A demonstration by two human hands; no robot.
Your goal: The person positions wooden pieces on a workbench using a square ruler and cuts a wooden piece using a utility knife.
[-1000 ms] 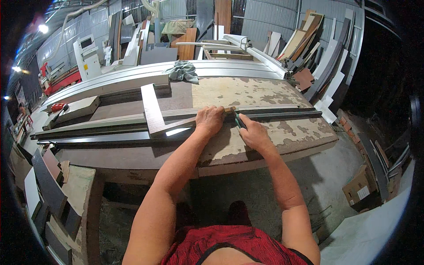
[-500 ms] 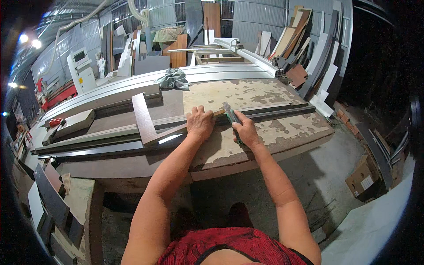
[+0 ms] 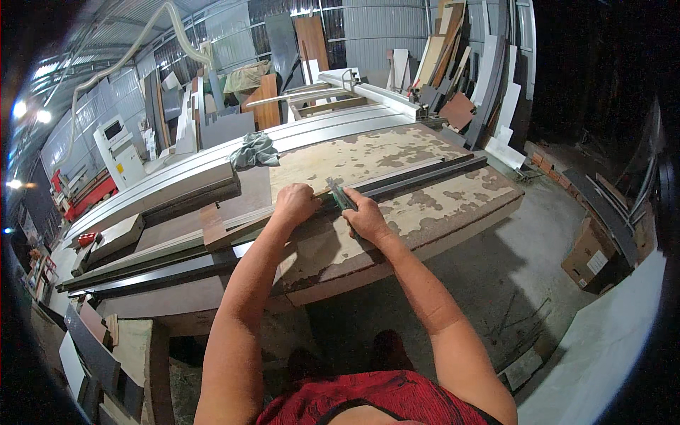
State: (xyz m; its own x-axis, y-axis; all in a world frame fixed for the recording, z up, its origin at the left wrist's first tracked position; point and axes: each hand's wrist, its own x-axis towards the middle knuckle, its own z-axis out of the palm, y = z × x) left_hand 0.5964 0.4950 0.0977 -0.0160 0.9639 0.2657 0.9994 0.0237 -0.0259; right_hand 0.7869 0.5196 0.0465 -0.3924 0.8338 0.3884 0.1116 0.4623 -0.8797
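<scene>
My left hand (image 3: 296, 203) is closed around a thin brown wood-look strip (image 3: 212, 224), whose wider part hangs out to the left over the long rails. A short end of the strip pokes out between my hands, touching or very near the tool's head. Wrapped in my right hand (image 3: 370, 219) is a green-handled hand tool (image 3: 343, 196) with a pale metal head pointing away from me; its exact kind is hard to make out. Both hands are above the worn worktable (image 3: 319, 263), close to the dark metal rails (image 3: 425, 179).
A crumpled grey-green cloth (image 3: 253, 151) lies by the silver sliding rail (image 3: 333, 117). At the left are a red object (image 3: 88, 239) and a white machine cabinet (image 3: 117, 152). Leaning boards (image 3: 443, 53) line the back wall; a cardboard box (image 3: 589, 262) stands on the floor at right.
My view has turned, so the bench appears tilted and shifted left. The strip's wide part has swung or tipped and looks shorter now. My left hand has rolled over into a tighter fist.
</scene>
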